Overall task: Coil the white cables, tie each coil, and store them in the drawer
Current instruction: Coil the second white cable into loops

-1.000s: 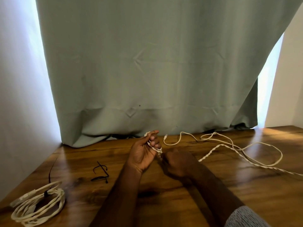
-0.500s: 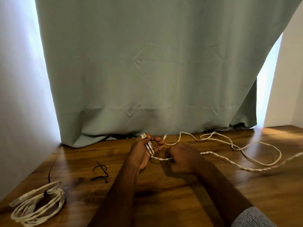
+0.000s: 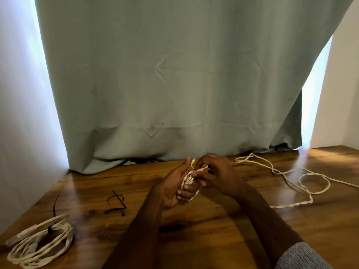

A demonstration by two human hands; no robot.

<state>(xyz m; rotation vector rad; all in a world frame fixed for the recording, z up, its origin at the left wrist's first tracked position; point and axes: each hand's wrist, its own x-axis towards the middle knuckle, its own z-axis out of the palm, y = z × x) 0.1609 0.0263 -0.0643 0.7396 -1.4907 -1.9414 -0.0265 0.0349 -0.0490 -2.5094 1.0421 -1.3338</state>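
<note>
The grey-green curtain (image 3: 174,74) fills most of my view and hangs down to the back edge of the wooden desk (image 3: 194,239). On the desk's right side the loose cable (image 3: 291,172) trails in slack loops toward the edge of my view; at front left lies a finished coil (image 3: 38,243), already bound with a dark tie (image 3: 50,229). A spare tie (image 3: 116,203) lies apart, between that coil and my arms. My left hand (image 3: 172,189) has its grip curled shut on the first few turns of the cable, and my right hand (image 3: 219,175) pinches the strand beside it, laying on another turn. I judge the coiling barely begun, and no drawer is in view. The risk I see: the slack on the right crosses itself and could tighten into a knot as I draw it in, or the small turns could slip off my left fingers (image 3: 186,191) if that grip eases.
</note>
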